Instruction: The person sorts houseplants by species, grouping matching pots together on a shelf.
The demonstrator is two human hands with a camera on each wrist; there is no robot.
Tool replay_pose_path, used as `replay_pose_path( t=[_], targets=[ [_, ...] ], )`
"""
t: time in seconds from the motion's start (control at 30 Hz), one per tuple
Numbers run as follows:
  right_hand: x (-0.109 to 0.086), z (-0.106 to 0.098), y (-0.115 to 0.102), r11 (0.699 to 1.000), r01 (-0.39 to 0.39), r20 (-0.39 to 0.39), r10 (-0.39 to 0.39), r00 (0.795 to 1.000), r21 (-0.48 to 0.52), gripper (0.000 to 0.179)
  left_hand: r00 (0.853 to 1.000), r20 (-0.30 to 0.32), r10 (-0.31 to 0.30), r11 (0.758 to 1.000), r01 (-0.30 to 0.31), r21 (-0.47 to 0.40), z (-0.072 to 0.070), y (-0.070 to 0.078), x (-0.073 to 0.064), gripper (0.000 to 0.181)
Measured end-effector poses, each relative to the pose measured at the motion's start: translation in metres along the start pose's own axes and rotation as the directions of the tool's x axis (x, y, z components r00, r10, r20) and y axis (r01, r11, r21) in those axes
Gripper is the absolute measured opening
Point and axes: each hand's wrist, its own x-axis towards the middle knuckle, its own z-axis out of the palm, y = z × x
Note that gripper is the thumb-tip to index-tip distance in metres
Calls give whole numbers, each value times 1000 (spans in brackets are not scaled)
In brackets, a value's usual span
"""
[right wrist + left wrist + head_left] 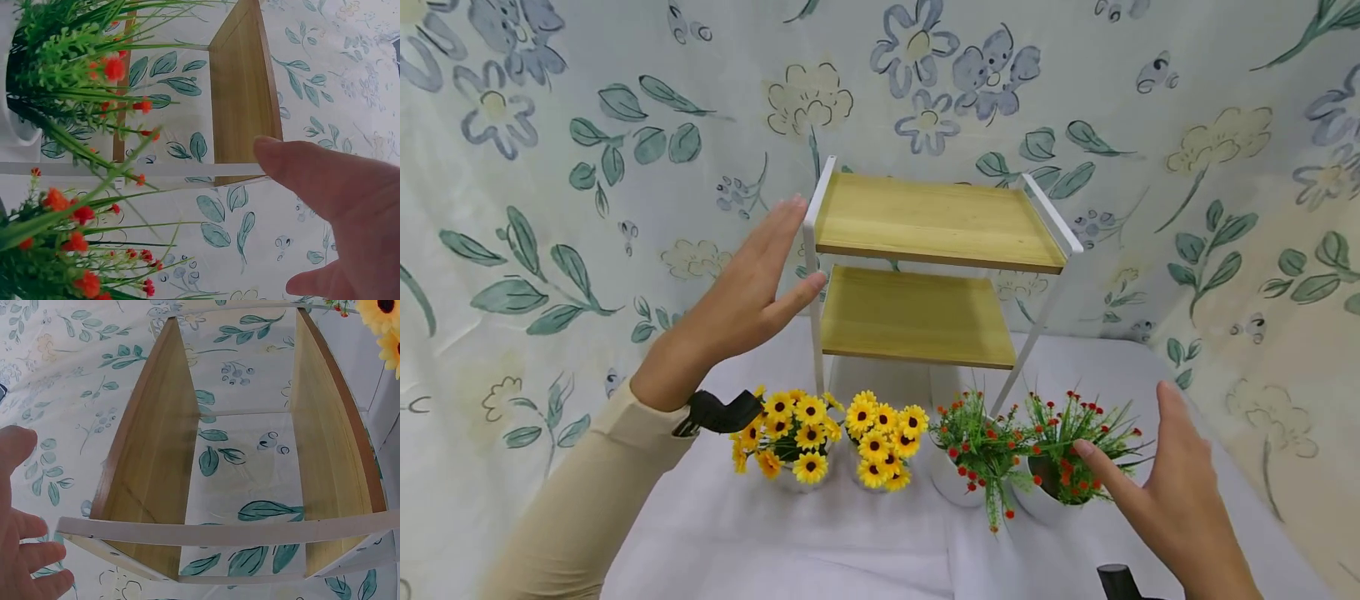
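Your left hand (741, 304), straight-fingered, empty, is beside the white-framed two-tier wooden shelf (940, 218); your right hand (1176, 492), spread, empty, by the red-flowered green potted plant (1060, 437). Probably reaching; gripping needs curled fingers.

In the head view, flowers (811, 409) partly hide the shelf legs (1027, 346).
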Motion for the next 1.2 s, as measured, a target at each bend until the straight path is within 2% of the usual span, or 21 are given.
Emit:
replay_pose_path(
  t=[0.17, 0.3, 0.37, 0.57, 0.7, 0.87, 1.0, 1.2],
  targets=[
    [-5, 4, 7, 999, -21, -5, 21, 1000, 36, 110, 1000, 20, -5, 997, 7, -83, 5, -12, 17, 69],
    [-9, 0, 10, 998, -40, -3, 40, 999, 47, 111, 1000, 30, -6, 991, 10, -136, 7, -17, 21, 62],
    [-13, -1, 10, 996, -77, 11, 76, 997, 46, 110, 999, 32, -4, 987, 9, -159, 9, -20, 24, 60],
    [-24, 5, 8, 976, -204, 7, 204, 979, 75, 109, 999, -35, -8, 965, -2, -260, 14, -34, 45, 53],
    [-30, 10, 8, 959, -267, 21, 267, 964, 91, 109, 997, -63, -47, 943, 23, -332, 18, -39, 55, 49],
    [-35, 14, 14, 946, -321, 94, 317, 944, 35, 111, 996, -53, -68, 932, 44, -359, 16, -44, 52, 47],
    [-35, 15, 22, 941, -337, 146, 329, 933, 32, 111, 995, -78, -59, 924, 25, -381, 17, -45, 55, 46],
    [-37, 21, 31, 924, -382, 164, 373, 913, 27, 115, 998, -51, -43, 937, 23, -349, 21, -44, 63, 44]
  ],
)
